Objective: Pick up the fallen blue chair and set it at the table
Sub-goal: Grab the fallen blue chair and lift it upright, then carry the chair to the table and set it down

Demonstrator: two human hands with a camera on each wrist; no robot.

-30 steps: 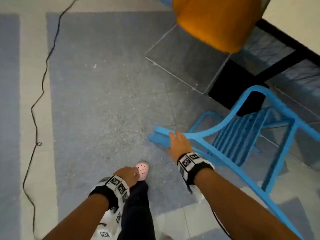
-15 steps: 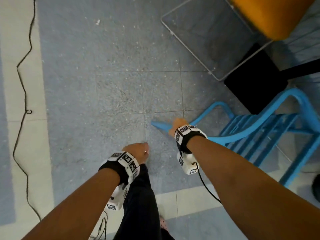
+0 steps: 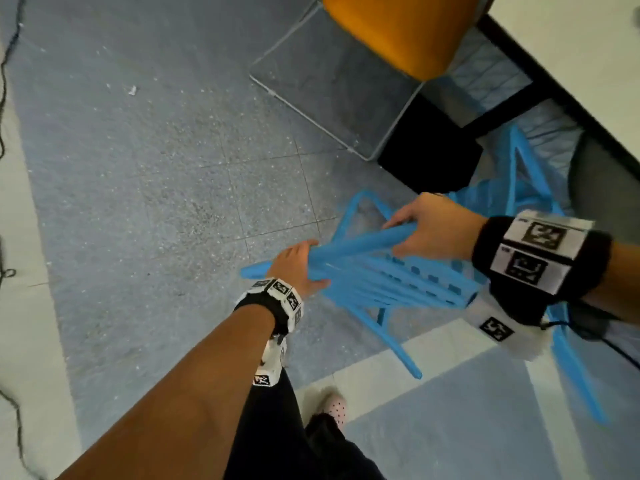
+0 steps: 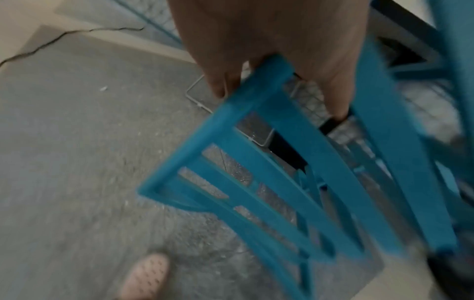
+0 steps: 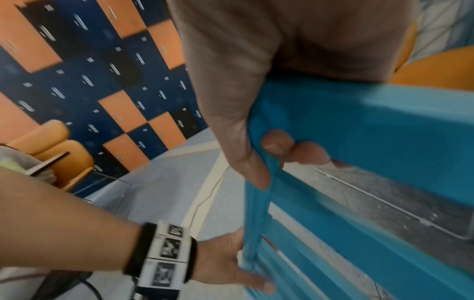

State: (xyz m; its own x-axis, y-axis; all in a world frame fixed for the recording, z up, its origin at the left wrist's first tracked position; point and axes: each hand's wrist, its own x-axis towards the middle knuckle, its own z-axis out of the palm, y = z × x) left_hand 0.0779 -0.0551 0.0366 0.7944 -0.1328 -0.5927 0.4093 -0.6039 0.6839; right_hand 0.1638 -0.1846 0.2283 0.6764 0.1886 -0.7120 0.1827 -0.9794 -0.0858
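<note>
Both hands clamped on the blue chair [image 3: 391, 282]: right hand [image 3: 434, 228] wrapped round a thick frame rail, fingertips [image 5: 277, 145] curled under its edge; left hand [image 3: 299, 268] gripping the slatted part near its end, thumb on the near side. Chair tipped on its side, partly raised, one leg [image 3: 394, 344] slanting down toward the floor [image 3: 156, 202], another stretching off lower right.

Probably rigid moulded plastic or painted wood, stiff and fairly light, judging by the thin slats and open frame. Smooth rails, so likely a bit slippery; best held on the thick frame, not the thin slats. Awkward more than heavy: long legs apt to swing and catch.

Nearby: orange chair [image 3: 398, 32] on a metal sled base [image 3: 311, 109] just beyond, dark table leg [image 3: 498, 109] beside it, white table [image 3: 581, 53] at upper right. Own foot [image 3: 334, 407] close beneath the hanging leg. Black cable [image 3: 5, 81] along the far left, well apart.
</note>
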